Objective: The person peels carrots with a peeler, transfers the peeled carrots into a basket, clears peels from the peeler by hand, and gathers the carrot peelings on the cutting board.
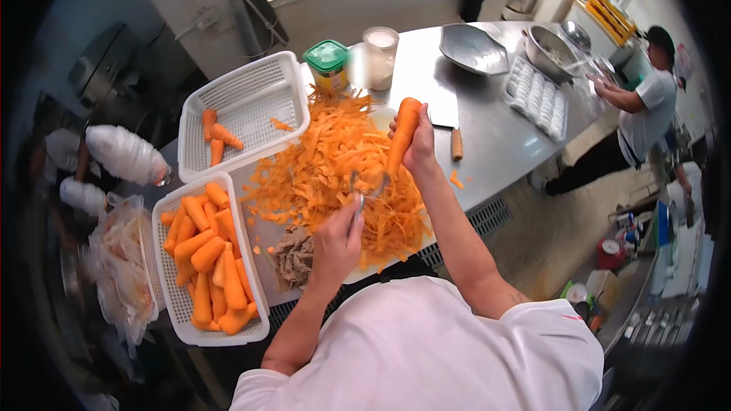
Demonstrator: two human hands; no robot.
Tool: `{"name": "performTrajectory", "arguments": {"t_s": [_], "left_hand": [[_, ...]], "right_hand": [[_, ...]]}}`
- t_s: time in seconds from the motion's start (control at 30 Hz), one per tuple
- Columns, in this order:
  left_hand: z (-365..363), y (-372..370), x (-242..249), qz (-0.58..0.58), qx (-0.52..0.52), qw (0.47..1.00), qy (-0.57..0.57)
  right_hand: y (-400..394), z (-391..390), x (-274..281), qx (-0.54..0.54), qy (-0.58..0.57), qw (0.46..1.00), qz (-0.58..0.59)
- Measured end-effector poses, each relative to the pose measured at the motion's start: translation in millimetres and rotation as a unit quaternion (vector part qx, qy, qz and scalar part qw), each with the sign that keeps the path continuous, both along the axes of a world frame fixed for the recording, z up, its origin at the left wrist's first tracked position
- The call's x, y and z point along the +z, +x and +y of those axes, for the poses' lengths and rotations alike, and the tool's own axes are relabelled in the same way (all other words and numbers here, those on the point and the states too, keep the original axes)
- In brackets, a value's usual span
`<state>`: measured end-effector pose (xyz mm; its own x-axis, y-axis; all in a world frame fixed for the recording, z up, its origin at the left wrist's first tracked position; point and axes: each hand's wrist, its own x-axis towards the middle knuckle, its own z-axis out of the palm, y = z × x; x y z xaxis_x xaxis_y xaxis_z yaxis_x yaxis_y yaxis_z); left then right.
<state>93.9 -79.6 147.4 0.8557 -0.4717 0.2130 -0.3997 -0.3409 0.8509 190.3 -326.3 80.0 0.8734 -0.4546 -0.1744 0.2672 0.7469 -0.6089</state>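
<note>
My right hand (420,146) grips a peeled orange carrot (403,134), held upright over a big heap of carrot peelings (335,164) on the steel table (495,144). My left hand (339,242) holds a metal peeler (364,189), its head close to the carrot's lower end. At the left, a white basket (169,298) holds several peeled carrots. A second white basket (251,91) beyond it holds three carrots and a scrap.
A knife (455,143) lies just right of the heap. A green-lidded tub (326,59), a plastic cup (379,44), two metal bowls (472,49) and a white moulded tray (537,95) stand farther back. A co-worker (647,103) stands at the table's far right. Plastic bags (122,154) lie left.
</note>
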Motion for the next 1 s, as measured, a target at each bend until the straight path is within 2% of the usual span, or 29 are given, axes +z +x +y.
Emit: {"name": "performTrajectory", "arguments": {"t_s": [0.03,0.1,0.2,0.3,0.37,0.47,0.53,0.6,0.7,0.73,0.83,0.9,0.93,1.0], "left_hand": [[-11,16,11,-0.028,0.035,0.998,-0.054],[-40,49,21,-0.054,0.054,0.994,-0.083],[-77,78,-6,-0.065,0.066,0.994,-0.064],[-60,28,-13,-0.105,0.067,0.992,-0.024],[-33,-8,-25,-0.058,0.046,0.997,-0.011],[-26,-9,1,0.001,0.029,0.999,0.026],[-46,29,13,-0.097,0.085,0.992,-0.013],[-70,62,22,-0.066,0.112,0.990,-0.050],[-90,69,-8,-0.126,0.113,0.985,-0.030],[-85,48,-11,-0.152,0.117,0.981,-0.008],[-49,-10,-23,-0.094,0.090,0.990,0.052],[-29,-28,-17,0.013,0.029,0.998,0.045],[-33,-25,-6,0.020,0.036,0.998,0.044],[-50,18,17,-0.045,0.121,0.992,0.008]], "right_hand": [[2,2,-3,0.046,-0.005,0.999,-0.017],[1,19,-5,0.081,-0.016,0.996,0.015],[1,42,15,0.065,0.029,0.997,0.020],[11,19,13,0.063,0.040,0.997,0.017],[23,-5,-6,0.027,0.004,1.000,0.000],[18,-11,0,0.041,-0.039,0.998,0.026],[13,7,10,0.058,-0.055,0.996,0.036],[3,20,10,0.089,-0.092,0.991,0.043],[10,25,1,0.091,-0.063,0.994,0.010],[15,20,-3,0.089,-0.060,0.994,0.009],[28,-7,-13,0.041,-0.065,0.997,0.008],[25,-15,-20,0.060,-0.032,0.997,0.039],[18,-11,-19,0.067,-0.033,0.996,0.045],[15,5,-11,0.099,-0.047,0.993,0.046]]}}
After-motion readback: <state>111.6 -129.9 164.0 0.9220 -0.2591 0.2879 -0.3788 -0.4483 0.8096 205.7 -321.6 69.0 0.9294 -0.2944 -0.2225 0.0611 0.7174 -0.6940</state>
